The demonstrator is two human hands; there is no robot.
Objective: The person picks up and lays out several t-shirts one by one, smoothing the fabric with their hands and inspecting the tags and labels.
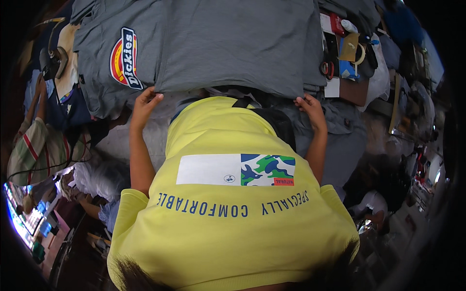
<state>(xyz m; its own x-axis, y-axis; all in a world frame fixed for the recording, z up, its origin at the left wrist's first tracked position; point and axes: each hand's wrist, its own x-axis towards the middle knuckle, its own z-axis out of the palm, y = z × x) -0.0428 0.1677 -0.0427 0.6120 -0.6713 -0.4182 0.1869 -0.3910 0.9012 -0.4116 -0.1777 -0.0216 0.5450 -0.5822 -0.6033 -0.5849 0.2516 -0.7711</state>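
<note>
A grey garment (233, 48), probably a T-shirt, lies spread flat in front of me on a stack of similar grey cloth. My left hand (145, 103) pinches its near edge at the left corner between thumb and fingers. At the right corner of that edge, my right hand (310, 109) has its fingers closed on the cloth as well. The edge runs fairly straight between both hands. To the left, another grey piece shows a colourful printed patch (125, 58) in red, yellow and dark blue. More grey fabric (335, 128) hangs below my right hand.
At the right lie red-handled scissors (326, 70), a roll of tape (359, 53), a piece of brown card (349, 47) and a white bottle (348, 25). A dark device (53, 62) stands at the far left. Near it is a person in striped clothing (36, 150).
</note>
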